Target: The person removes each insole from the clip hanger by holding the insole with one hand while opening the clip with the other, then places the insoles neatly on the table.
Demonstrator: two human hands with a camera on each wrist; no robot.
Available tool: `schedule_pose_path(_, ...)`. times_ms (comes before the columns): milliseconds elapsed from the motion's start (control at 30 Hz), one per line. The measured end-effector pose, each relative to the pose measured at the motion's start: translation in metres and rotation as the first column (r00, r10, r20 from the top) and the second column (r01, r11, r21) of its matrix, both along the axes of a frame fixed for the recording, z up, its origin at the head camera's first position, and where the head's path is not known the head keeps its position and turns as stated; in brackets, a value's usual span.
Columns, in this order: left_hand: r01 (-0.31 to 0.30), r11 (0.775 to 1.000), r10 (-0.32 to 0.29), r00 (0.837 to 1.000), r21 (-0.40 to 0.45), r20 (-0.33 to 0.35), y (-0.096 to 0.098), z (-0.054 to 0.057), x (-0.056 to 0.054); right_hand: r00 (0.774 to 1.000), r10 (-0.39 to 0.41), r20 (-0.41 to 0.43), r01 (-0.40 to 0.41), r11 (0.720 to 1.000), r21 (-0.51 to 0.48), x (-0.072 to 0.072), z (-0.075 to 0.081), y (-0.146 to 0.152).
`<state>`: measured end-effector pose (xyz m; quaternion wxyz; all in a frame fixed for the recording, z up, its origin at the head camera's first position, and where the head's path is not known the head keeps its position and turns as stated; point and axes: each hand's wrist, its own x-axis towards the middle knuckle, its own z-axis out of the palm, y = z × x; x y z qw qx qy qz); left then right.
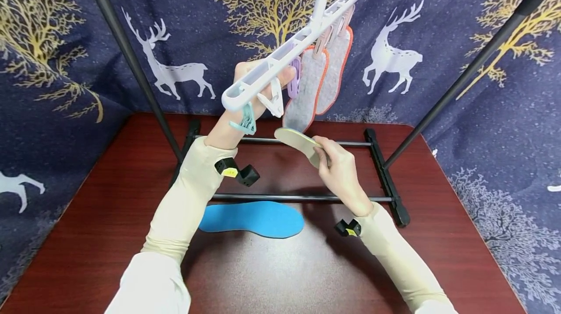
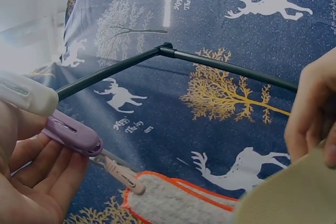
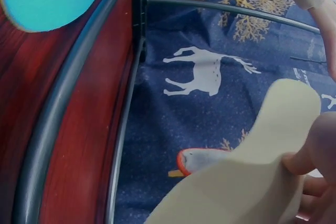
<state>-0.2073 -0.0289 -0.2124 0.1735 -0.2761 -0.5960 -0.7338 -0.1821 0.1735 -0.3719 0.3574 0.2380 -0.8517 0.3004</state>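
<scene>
The two hands are apart. The left hand (image 2: 42,182), raised behind the white hanger (image 1: 302,36), is clamped on a purple clip (image 1: 294,78), thumb and fingers about it; whether the clip's jaws are parted, I cannot tell. The right hand (image 1: 337,160), lower, pinches a cream insole (image 1: 298,141) near one end between thumb and fingers, its other end reaching toward the clip but apart from it.

Nearer the person than the left hand's grip, a white clip (image 1: 275,100) and a teal clip (image 1: 248,119) hang from the bar. Beyond that grip, pink clips (image 1: 322,36) carry two grey orange-edged insoles (image 1: 304,90).

Below both hands, a blue insole (image 1: 254,219) lies flat on the reddish-brown surface (image 1: 280,280), beside the lower rail of a black rack (image 1: 387,173) whose posts rise either side of the hands. Behind them hangs dark blue cloth (image 1: 188,27) printed with white deer and golden trees. Cream sleeves (image 1: 184,197) cover both forearms.
</scene>
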Motion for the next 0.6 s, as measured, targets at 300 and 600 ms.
schedule_pose_path(300, 0.000, 1.000, 0.000, 1.000, -0.018, -0.026, 0.000, -0.002, 0.001, 0.990, -0.045, 0.131, 0.014, 0.975, 0.224, 0.008, -0.003, 0.014)
schedule_pose_path(600, 0.003, 0.999, -0.003, 1.000, -0.038, -0.013, -0.001, -0.004, 0.001, 0.955, -0.088, 0.282, -0.032, 0.919, 0.394, 0.025, -0.008, 0.032)
